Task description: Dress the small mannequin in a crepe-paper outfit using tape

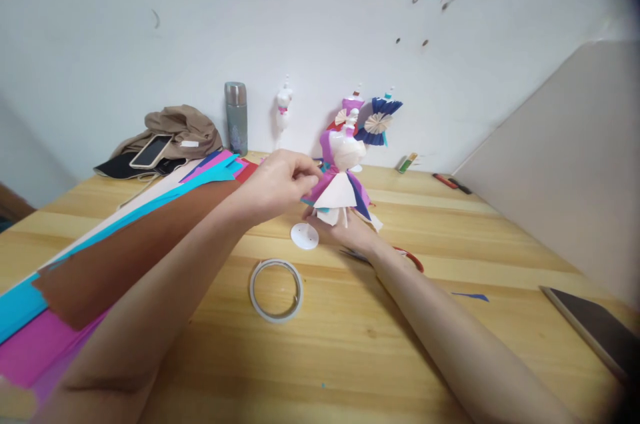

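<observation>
A small white mannequin (pixel 349 149) wears purple paper at the bust and a skirt of white, purple and blue paper strips (pixel 336 192). It leans over its round white base (pixel 305 236). My right hand (pixel 345 231) reaches under the skirt, wrapped round the mannequin's lower part; the paper hides most of its fingers. At the skirt's left side, my left hand (pixel 285 185) is closed in a pinch against the waist; whatever lies between those fingertips is not visible. Scissors (pixel 410 257) with red handles lie partly behind my right forearm. A tape roll (pixel 276 291) lies in front.
Coloured paper sheets (pixel 150 244) cover the left. Behind them are a brown cloth (pixel 183 127), a phone (pixel 151 151) and a flask (pixel 237 119). Three other mannequins, one in a blue paper dress (pixel 385 121), stand by the wall. A dark tablet-like object (pixel 590 324) lies right.
</observation>
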Demonstrator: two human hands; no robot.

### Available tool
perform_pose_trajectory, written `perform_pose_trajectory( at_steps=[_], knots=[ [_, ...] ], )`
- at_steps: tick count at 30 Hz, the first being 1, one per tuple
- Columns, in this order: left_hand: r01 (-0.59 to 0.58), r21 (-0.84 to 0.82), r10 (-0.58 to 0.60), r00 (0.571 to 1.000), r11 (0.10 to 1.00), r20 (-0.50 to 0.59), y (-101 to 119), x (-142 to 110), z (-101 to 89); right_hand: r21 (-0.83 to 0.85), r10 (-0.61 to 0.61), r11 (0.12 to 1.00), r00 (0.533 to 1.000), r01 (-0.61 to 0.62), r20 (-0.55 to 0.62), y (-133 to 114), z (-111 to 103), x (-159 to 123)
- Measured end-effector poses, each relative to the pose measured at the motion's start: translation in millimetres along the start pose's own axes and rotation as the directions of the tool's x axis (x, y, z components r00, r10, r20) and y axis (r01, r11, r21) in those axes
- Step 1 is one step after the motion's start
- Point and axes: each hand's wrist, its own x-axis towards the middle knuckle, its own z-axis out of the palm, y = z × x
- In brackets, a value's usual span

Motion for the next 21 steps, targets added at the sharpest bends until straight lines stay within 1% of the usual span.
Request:
perform_pose_trajectory(
  at_steps=[2,4,6,10,13,16,21],
  knots=[
    [-0.035,0.022,0.034,0.998,0.999,0.059,-4.4,1.7,0.5,0.026,0.013,1.0,1.0,-0.013,0.022,-1.6,-0.4,0.2],
    [-0.048,0.062,0.04,0.991,0.997,0.13,-8.1,3.2,0.8,0.04,0.015,0.999,1.0,-0.015,0.022,-1.9,-0.1,0.5],
    [-0.027,0.062,0.018,0.989,0.998,0.149,-8.0,3.7,1.5,0.044,0.007,0.999,1.0,-0.008,0.021,-1.7,0.4,0.6],
    [0.088,-0.073,-0.083,0.994,0.993,0.066,3.5,1.2,5.3,0.048,-0.004,0.999,1.0,0.003,0.006,-1.6,1.3,0.6],
    [0.146,-0.12,-0.148,0.989,0.982,-0.006,9.5,0.3,10.9,0.056,-0.007,0.998,1.0,0.007,-0.004,-1.9,2.4,1.1],
    [0.169,-0.121,-0.174,0.984,0.978,-0.039,7.0,2.8,17.2,0.065,-0.008,0.998,1.0,0.009,-0.012,-2.4,3.1,2.0],
    [0.153,-0.078,-0.158,0.986,0.985,-0.057,-3.2,7.9,23.1,0.054,0.014,0.998,1.0,-0.013,-0.01,-5.2,2.1,1.6]
  ],
)
